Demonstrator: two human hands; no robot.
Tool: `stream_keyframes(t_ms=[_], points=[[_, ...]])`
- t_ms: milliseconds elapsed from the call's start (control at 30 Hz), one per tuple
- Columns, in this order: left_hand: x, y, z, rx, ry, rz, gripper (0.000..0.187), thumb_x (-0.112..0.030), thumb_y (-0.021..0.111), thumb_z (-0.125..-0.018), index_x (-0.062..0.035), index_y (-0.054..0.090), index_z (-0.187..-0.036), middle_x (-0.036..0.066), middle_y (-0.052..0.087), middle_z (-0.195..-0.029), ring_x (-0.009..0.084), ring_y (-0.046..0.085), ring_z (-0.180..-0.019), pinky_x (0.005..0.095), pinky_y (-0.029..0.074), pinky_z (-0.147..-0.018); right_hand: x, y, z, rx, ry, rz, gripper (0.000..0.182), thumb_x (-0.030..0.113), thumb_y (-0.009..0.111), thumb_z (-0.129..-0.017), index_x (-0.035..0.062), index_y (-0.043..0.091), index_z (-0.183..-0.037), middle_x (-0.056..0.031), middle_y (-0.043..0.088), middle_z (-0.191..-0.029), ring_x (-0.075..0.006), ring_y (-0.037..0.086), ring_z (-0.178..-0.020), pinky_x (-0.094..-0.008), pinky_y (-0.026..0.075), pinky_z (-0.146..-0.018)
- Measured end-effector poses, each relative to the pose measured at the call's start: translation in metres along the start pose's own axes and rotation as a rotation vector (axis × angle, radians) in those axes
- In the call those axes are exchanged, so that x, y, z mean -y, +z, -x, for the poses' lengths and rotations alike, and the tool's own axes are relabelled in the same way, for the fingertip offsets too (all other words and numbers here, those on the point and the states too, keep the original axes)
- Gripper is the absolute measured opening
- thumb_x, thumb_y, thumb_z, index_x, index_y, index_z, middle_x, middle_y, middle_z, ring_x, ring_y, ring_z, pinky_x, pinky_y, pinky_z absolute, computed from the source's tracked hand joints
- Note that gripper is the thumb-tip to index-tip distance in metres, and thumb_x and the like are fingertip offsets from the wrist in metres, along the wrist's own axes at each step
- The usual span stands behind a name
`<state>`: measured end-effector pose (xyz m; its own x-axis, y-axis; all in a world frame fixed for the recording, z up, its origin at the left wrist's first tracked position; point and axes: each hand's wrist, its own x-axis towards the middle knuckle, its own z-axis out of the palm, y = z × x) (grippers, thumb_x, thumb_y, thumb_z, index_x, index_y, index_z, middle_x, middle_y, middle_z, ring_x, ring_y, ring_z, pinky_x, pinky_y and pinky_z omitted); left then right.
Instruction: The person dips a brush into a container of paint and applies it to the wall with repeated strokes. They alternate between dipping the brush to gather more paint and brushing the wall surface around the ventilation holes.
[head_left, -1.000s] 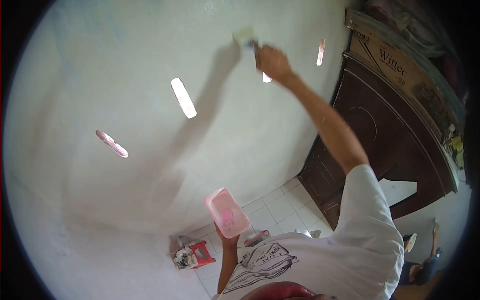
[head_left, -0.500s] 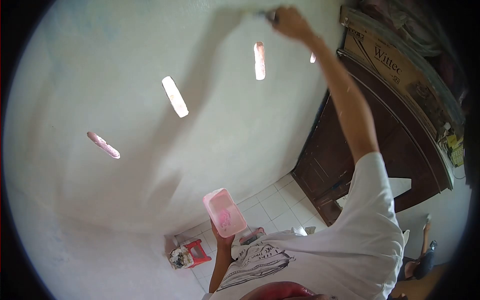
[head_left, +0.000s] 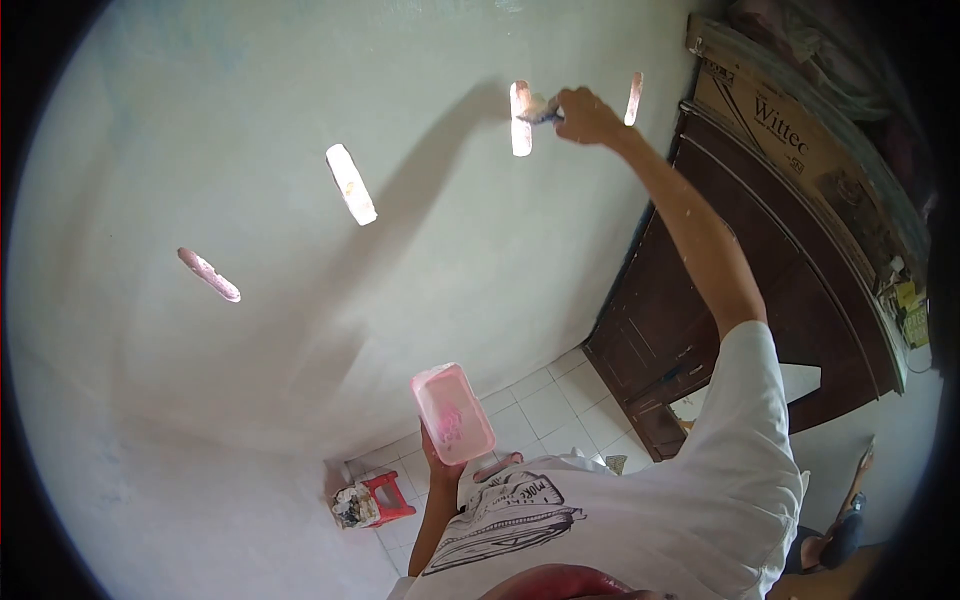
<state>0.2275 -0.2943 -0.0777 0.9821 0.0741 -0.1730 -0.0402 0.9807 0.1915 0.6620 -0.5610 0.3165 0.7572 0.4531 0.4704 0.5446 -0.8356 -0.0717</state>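
My right hand is raised high at the wall, fingers closed round the handle of a paintbrush. The bristle end is at a narrow bright slot in the wall; whether it touches is hard to tell. Low in front of my body, my left hand grips a pink plastic tub from below and behind. Inside the tub lies a smear of brighter pink. My left fingers are partly hidden by the tub.
Other bright slots run across the pale wall. A dark brown wardrobe stands at right, with a cardboard box on top. Below are a red stool and white floor tiles. Another person's arm shows lower right.
My right hand has come down with the paintbrush, from above the slots to one slot's level. The tub has shifted slightly up in view, still in my left hand.
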Motion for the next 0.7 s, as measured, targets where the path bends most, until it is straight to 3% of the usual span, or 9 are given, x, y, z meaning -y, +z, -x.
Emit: stream_keyframes(t_ms=[100,167,200,267,333,367,467,633,700], points=[[-0.002,0.014,-0.001,0.037,0.012,0.03,0.054,-0.045,0.054,-0.099,-0.0133,0.047,-0.142,0.008,0.058,-0.133,0.0298,0.057,-0.123,0.0533,0.047,-0.104,-0.011,-0.061,-0.042,-0.192,-0.145,0.042,0.033,0.02,0.064,-0.078,0.0081,0.071,-0.108,-0.0178,0.071,-0.1,-0.0348,0.069,-0.091,-0.0446,0.057,-0.08],[-0.001,0.007,-0.001,0.027,0.053,0.023,0.056,-0.045,0.054,-0.098,-0.0135,0.046,-0.143,0.008,0.057,-0.135,0.0295,0.056,-0.124,0.053,0.046,-0.105,0.014,-0.125,-0.057,-0.226,0.067,-0.072,0.034,0.022,0.064,-0.08,0.0096,0.07,-0.111,-0.0198,0.071,-0.092,-0.0343,0.07,-0.081,-0.0442,0.057,-0.078],[-0.001,0.005,-0.001,0.027,0.057,0.025,0.056,-0.045,0.054,-0.098,-0.0135,0.046,-0.143,0.008,0.057,-0.135,0.0295,0.056,-0.124,0.053,0.046,-0.105,0.022,-0.14,-0.061,-0.394,0.017,-0.074,0.031,0.022,0.063,-0.082,0.0127,0.069,-0.111,-0.0189,0.072,-0.094,-0.0348,0.07,-0.085,-0.0455,0.057,-0.078],[-0.001,0.003,-0.001,0.017,0.079,-0.001,0.056,-0.045,0.055,-0.098,-0.0133,0.046,-0.143,0.008,0.057,-0.134,0.0292,0.056,-0.124,0.0527,0.046,-0.106,0.023,-0.147,-0.081,-0.493,-0.086,-0.138,0.03,0.015,0.063,-0.089,0.0032,0.069,-0.116,-0.0273,0.07,-0.102,-0.0437,0.068,-0.096,-0.0477,0.056,-0.083],[0.0,-0.002,0.003,0.008,0.08,0.034,0.053,-0.046,0.051,-0.1,-0.015,0.047,-0.143,0.006,0.058,-0.134,0.0278,0.056,-0.123,0.0516,0.048,-0.104,0.01,-0.104,-0.096,-0.451,-0.052,-0.003,0.03,0.021,0.06,-0.084,0.0134,0.067,-0.112,-0.018,0.072,-0.1,-0.0361,0.069,-0.091,-0.0468,0.056,-0.08],[-0.001,-0.001,0.0,0.013,0.078,0.063,0.05,-0.047,0.047,-0.102,-0.0167,0.047,-0.142,0.005,0.058,-0.134,0.0264,0.057,-0.122,0.0506,0.049,-0.103,0.009,-0.068,-0.09,-0.565,-0.153,0.022,0.026,0.019,0.058,-0.09,0.0054,0.064,-0.111,-0.022,0.068,-0.08,-0.0402,0.067,-0.075,-0.0499,0.054,-0.078],[0.005,0.005,0.0,0.023,0.206,0.006,0.049,-0.046,0.049,-0.102,-0.0164,0.048,-0.141,0.005,0.058,-0.134,0.0262,0.057,-0.122,0.0495,0.049,-0.103,0.035,-0.024,-0.023,-0.232,0.051,-0.012,0.033,0.013,0.053,-0.09,0.0079,0.061,-0.121,-0.0275,0.066,-0.098,-0.0457,0.063,-0.096,-0.0565,0.052,-0.087],[0.003,0.009,0.005,-0.007,0.171,0.086,0.05,-0.047,0.051,-0.101,-0.0162,0.049,-0.141,0.005,0.058,-0.134,0.0262,0.057,-0.122,0.049,0.049,-0.103,0.009,-0.036,-0.014,0.278,0.009,0.066,0.034,0.016,0.064,-0.077,0.0061,0.068,-0.109,-0.0185,0.065,-0.111,-0.0368,0.066,-0.105,-0.0479,0.055,-0.088],[0.001,0.016,0.008,-0.003,0.169,0.09,0.051,-0.047,0.052,-0.1,-0.0162,0.049,-0.141,0.004,0.058,-0.134,0.0262,0.057,-0.122,0.0489,0.049,-0.104,-0.018,-0.044,-0.041,-0.027,-0.066,0.026,0.026,0.016,0.067,-0.079,0.0086,0.073,-0.103,-0.0164,0.067,-0.114,-0.0373,0.063,-0.104,-0.0454,0.051,-0.092]])
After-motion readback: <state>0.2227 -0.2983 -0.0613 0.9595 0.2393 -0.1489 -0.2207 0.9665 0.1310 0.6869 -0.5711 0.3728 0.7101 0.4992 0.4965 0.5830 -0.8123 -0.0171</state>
